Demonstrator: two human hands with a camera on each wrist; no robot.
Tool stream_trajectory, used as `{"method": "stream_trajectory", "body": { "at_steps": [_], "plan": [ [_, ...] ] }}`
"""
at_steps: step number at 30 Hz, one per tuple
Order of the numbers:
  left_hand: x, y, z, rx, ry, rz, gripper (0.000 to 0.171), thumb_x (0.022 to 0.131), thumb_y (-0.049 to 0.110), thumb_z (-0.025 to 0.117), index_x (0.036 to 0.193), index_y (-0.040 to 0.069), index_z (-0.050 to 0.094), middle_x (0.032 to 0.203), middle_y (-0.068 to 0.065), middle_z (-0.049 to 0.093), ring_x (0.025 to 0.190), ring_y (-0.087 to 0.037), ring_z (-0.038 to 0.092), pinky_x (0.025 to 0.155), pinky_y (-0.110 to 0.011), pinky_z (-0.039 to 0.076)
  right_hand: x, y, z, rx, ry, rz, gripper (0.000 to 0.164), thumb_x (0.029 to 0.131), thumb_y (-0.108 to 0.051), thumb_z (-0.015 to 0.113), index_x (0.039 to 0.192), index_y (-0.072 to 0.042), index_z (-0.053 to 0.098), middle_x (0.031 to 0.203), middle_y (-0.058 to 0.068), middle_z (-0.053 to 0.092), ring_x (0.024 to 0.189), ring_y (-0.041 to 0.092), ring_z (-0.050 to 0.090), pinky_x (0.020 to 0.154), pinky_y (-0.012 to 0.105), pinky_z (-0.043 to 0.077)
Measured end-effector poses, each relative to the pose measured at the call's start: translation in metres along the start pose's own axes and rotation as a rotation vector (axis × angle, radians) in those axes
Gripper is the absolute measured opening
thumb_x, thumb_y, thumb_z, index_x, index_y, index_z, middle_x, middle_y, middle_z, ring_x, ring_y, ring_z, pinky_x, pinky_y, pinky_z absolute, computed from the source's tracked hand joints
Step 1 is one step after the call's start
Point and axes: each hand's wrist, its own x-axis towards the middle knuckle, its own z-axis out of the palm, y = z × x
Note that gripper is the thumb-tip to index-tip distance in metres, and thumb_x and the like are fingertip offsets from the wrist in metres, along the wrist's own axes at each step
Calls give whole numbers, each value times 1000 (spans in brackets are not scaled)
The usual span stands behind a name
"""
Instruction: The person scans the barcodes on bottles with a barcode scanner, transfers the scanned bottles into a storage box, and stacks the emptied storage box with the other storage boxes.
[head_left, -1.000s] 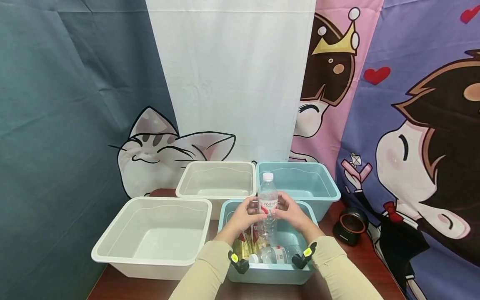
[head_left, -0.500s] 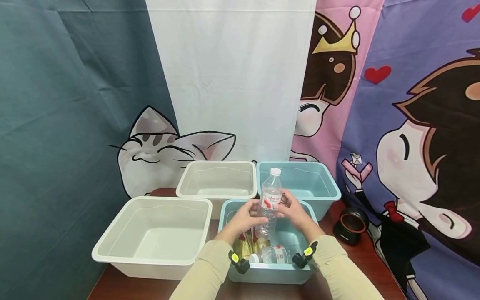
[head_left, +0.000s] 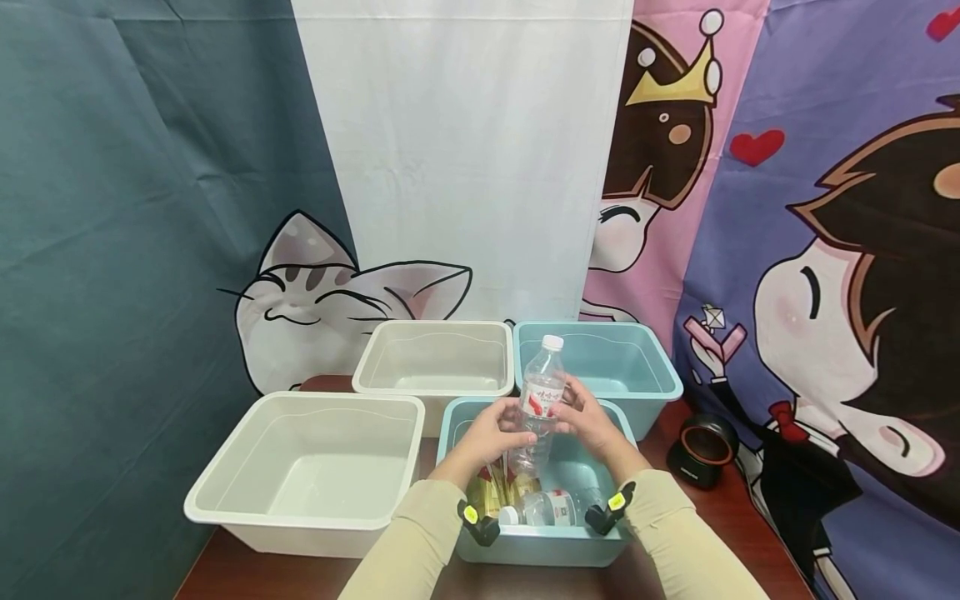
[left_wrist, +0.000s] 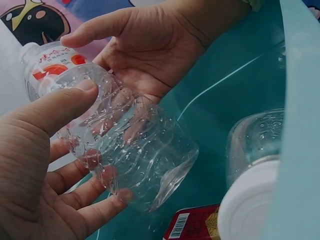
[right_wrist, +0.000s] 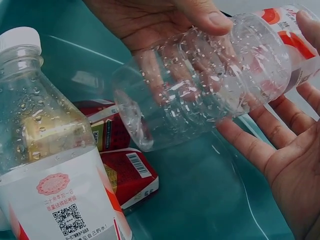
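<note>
Both hands hold a clear plastic bottle (head_left: 538, 454) with a white cap and a red-and-white label, tilted over the near blue bin (head_left: 540, 552). My left hand (head_left: 486, 435) curls round its lower, ribbed part, thumb on the near side. At the label, my right hand (head_left: 591, 423) grips the bottle with thumb and fingers. Droplets cling to the bottle's walls in both wrist views. Below, another capped clear bottle (right_wrist: 55, 185) lies on its side in the bin. Beside it are red-and-gold cartons (right_wrist: 132, 175), partly covered by that bottle.
A white bin (head_left: 300, 525) stands to the left. Behind are a second white bin (head_left: 435, 392) and another blue bin (head_left: 667, 392). A black round object (head_left: 701, 454) sits on the brown table (head_left: 750, 533) at right. Printed cloth (head_left: 465, 167) hangs behind everything.
From one second ago, the bottle has shifted slightly right and tilted, its cap leaning right and its label turned. Over the last half second it has hardly moved. Both hands keep their hold.
</note>
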Motion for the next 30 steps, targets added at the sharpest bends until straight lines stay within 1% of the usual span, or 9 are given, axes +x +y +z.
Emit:
{"method": "stream_trajectory", "body": {
  "at_steps": [2,5,11,17,24,30],
  "plan": [
    [0,-1,0,8,-4,3,63,86,24,81,140,9,53,124,-9,66,110,-26,66,93,-47,57,0,0,0,14,-4,-1,74,95,-16,65,158,-8,25,135,6,58,112,17,65,89,43,60],
    [1,-2,1,27,-13,3,60,86,24,82,138,11,55,125,-8,65,111,-26,66,92,-47,57,1,1,-1,29,-15,-4,75,95,-15,65,158,-7,24,133,8,59,112,18,65,90,46,59],
    [-1,-1,1,49,-27,-5,61,86,25,82,139,11,55,128,-9,64,113,-28,65,93,-50,57,0,1,-1,19,-13,14,72,95,-12,64,156,-3,27,124,3,63,109,17,66,89,42,60],
    [-2,2,1,63,-30,-9,62,87,26,81,140,11,54,129,-10,64,113,-28,65,92,-48,58,-1,0,0,-17,-15,12,70,96,-13,64,156,-4,29,124,3,64,109,17,66,89,41,60],
    [-3,3,1,63,-31,-20,63,86,26,82,140,11,54,129,-10,64,113,-28,65,91,-49,58,-2,0,-1,-53,-24,13,62,96,-13,64,150,1,37,122,2,67,109,17,67,90,40,59],
    [-2,4,0,68,-15,-29,65,86,27,82,141,11,52,130,-11,63,117,-30,62,96,-52,55,1,1,-2,-54,-3,14,55,97,-9,63,146,1,42,119,3,68,108,18,66,90,39,59]
  ]
}}
